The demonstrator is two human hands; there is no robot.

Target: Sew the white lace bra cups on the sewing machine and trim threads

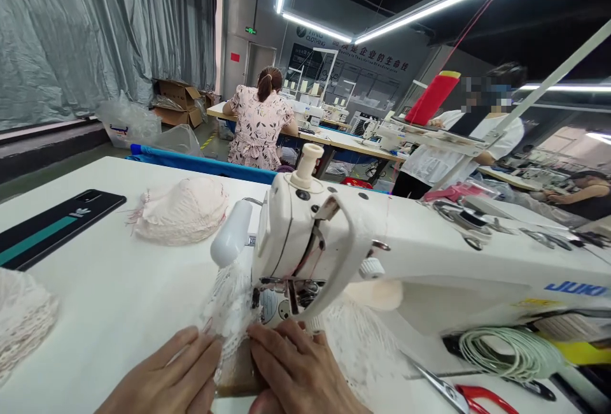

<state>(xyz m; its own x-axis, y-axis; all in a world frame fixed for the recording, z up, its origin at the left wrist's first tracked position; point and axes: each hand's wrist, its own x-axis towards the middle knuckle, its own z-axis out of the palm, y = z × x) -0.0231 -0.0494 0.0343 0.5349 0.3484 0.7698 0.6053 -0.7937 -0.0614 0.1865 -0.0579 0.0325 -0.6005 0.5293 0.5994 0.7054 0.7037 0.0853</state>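
White lace fabric lies under the needle end of a white sewing machine, with more of it spread to the right of the presser foot. My left hand is closed on the lace's left edge, fingers pressed together and thumb hidden. Close to the needle, my right hand has bent fingers closed on the lace, its thumb tucked low. A brown strip shows between the hands. Fine pink thread runs down the machine head.
A white lace cup, another lace piece and a phone lie left. Red-handled scissors and a coiled pale green cord lie right. A red thread cone stands behind. Other people work beyond.
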